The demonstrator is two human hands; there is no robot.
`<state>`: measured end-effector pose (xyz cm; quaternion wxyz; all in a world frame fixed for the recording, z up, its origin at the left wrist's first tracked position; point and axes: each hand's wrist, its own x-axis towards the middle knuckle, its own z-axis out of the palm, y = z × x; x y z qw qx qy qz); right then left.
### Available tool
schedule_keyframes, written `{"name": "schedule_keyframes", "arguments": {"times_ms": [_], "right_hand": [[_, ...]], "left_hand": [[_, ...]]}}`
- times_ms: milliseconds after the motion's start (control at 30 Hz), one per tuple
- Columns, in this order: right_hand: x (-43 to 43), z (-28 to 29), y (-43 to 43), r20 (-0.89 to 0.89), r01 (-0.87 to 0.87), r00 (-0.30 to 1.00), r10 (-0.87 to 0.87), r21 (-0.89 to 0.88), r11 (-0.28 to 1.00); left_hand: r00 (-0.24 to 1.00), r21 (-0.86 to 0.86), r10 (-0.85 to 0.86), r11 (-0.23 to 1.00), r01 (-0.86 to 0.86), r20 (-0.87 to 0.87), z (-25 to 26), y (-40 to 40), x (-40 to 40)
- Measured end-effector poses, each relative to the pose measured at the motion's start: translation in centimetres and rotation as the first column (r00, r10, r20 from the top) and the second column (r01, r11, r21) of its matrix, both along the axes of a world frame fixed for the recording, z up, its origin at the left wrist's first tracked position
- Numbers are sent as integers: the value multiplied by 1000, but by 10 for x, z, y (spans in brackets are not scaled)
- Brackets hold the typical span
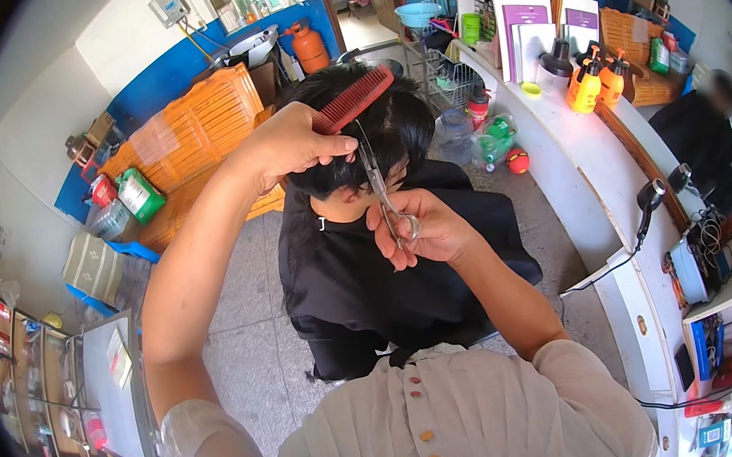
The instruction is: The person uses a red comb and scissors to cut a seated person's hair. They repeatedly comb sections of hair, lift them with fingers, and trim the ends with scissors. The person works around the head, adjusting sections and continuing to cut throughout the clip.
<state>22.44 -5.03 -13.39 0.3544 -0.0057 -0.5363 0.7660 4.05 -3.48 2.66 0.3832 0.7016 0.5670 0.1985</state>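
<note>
A person sits in front of me under a black barber cape point(372, 282), with short dark hair point(407, 115). My left hand point(295, 143) grips a red comb point(355, 100) over the head, its teeth along the upper edge. In my right hand point(430, 224) are metal hairdressing scissors point(377, 180), fingers at the ring handles. The scissor blades point up at the hair just under the comb, near my left fingertips. Whether any hair lies between the blades is too small to tell.
A wooden bench point(194, 146) stands on the left, an orange gas cylinder point(309, 47) behind it. Along the right runs a white counter point(591, 155) with yellow spray bottles point(584, 90) and a black hair dryer point(648, 200) before a mirror. A glass display cabinet point(110, 393) is at lower left.
</note>
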Motion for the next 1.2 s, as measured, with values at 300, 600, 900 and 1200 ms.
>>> {"name": "schedule_keyframes", "arguments": {"times_ms": [300, 600, 900, 1200], "right_hand": [[-1, -3, 2, -32, -13, 999, 13, -15, 1000], [1, -5, 10, -37, 25, 999, -26, -23, 999], [0, 0, 10, -62, 65, 996, -68, -45, 997], [1, 2, 9, -58, 77, 995, -79, -29, 997]], "left_hand": [[996, -37, 1, 999, 2, 88, -5, -7, -8], [994, -59, 7, 998, -1, 112, -10, -5, -13], [993, -59, 8, 998, -1, 118, -10, -7, -14], [990, -63, 3, 998, 6, 138, -16, -6, -17]]}}
